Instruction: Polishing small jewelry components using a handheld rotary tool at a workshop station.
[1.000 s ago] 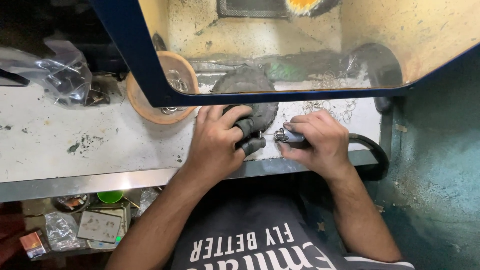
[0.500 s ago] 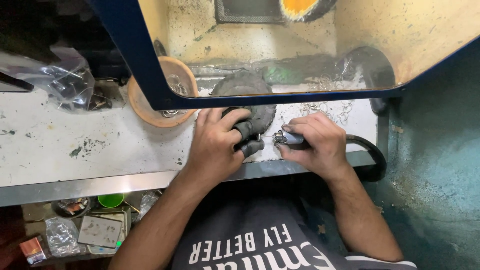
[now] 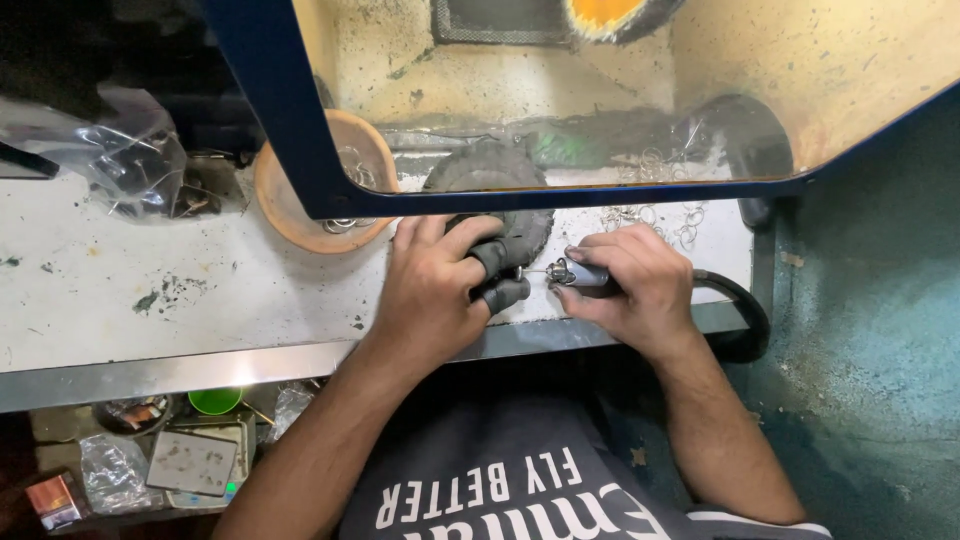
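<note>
Your left hand (image 3: 430, 290) is closed, its dark-covered fingertips (image 3: 497, 262) pinching something small at the near edge of the white bench (image 3: 150, 290); the piece itself is too small to make out, perhaps one of the wire rings (image 3: 655, 215) like those scattered under the blue-framed shield (image 3: 290, 130). Your right hand (image 3: 635, 285) is wrapped around a slim rotary handpiece (image 3: 578, 273), gripping it like a pen. The tool's long axis runs nearly level, left to right, with the bit pointing left at the pinched piece and the black hose (image 3: 740, 310) trailing off to the right. The tip sits just beside your left fingertips, so the work lies between both hands, closest to the left. Behind them rests a dark round pad (image 3: 500, 175), and left of that an orange bowl (image 3: 285, 205) holding more rings
</note>
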